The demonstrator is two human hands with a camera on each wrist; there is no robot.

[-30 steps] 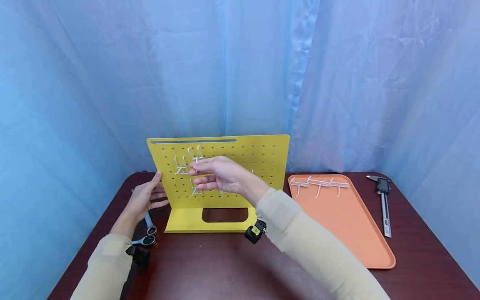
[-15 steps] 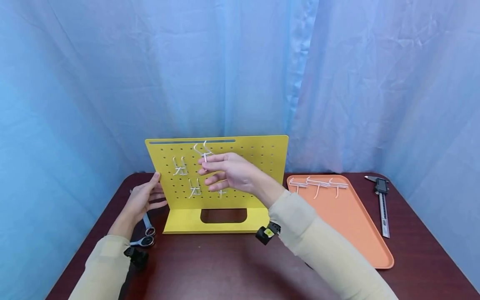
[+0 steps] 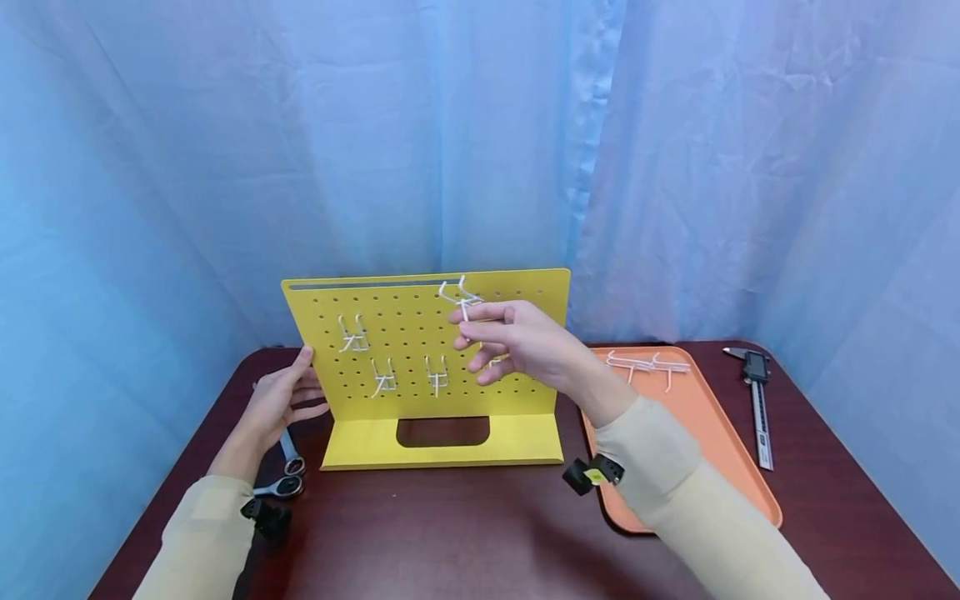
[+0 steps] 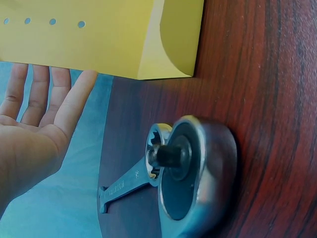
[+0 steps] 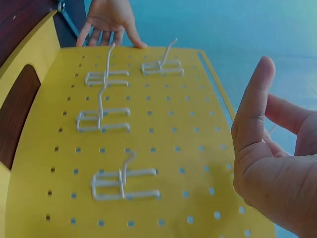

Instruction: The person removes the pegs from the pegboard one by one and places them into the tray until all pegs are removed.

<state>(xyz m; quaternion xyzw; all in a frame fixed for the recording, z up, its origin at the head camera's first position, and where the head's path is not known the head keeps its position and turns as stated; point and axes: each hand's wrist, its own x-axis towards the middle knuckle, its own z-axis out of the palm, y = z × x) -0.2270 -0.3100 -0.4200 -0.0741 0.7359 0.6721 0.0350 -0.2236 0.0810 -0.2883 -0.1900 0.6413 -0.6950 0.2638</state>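
Note:
A white wire pegboard hook [image 3: 464,307] is pinched between the thumb and fingers of my right hand [image 3: 521,337], its two prongs pointing up before the upper part of the yellow pegboard [image 3: 405,333]. My left hand [image 3: 279,402] touches the board's left edge; in the left wrist view its fingers [image 4: 37,94] are extended. Several white hooks sit on the board, among them an upper-left hook [image 3: 352,335], a lower-left hook [image 3: 383,379] and a lower-middle hook [image 3: 437,377]. Another hook [image 5: 124,183] shows nearest in the right wrist view. The right hand hides most of the held hook there.
To the right lies an orange tray [image 3: 697,450] with white hooks [image 3: 648,365] at its far end, partly covered by the right arm. A digital caliper [image 3: 759,408] lies beyond it. A ratchet [image 4: 198,173] and a wrench [image 4: 126,187] lie left of the board.
My right hand has moved right across the board's front, carrying the hook, and the hooks behind it have come into sight. My left hand stays at the board's left edge.

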